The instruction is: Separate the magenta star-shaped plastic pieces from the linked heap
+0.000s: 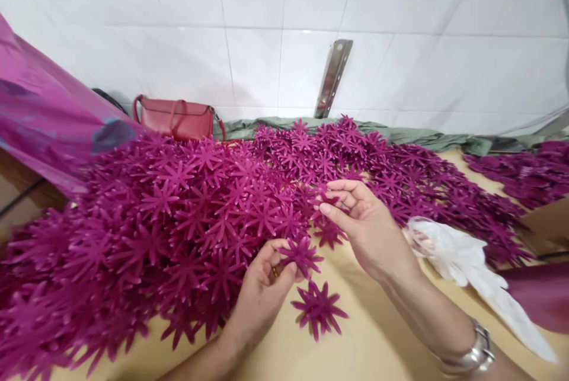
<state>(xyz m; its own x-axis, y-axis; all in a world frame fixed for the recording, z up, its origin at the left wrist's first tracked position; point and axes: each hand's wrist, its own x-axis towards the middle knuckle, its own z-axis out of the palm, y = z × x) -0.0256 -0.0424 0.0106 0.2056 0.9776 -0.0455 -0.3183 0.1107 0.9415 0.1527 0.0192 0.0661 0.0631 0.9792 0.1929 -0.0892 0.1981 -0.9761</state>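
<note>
A big heap of magenta star-shaped flower pieces (178,215) covers the tan table (368,345). My left hand (262,292) is closed, pinching one magenta flower piece (302,255) at the heap's front edge. My right hand (360,221) hovers just right of it, fingers curled and pinched on another flower piece (326,198) near the pile. A loose stack of flower pieces (319,309) lies on the bare table just below my left thumb. A silver watch (473,354) is on my right wrist.
A red handbag (178,118) rests against the white tiled wall at the back. A pink plastic sheet (40,114) hangs at the left. White crumpled plastic (471,268) lies at the right. More flower pieces (524,170) sit far right, beside a metal bracket (332,77).
</note>
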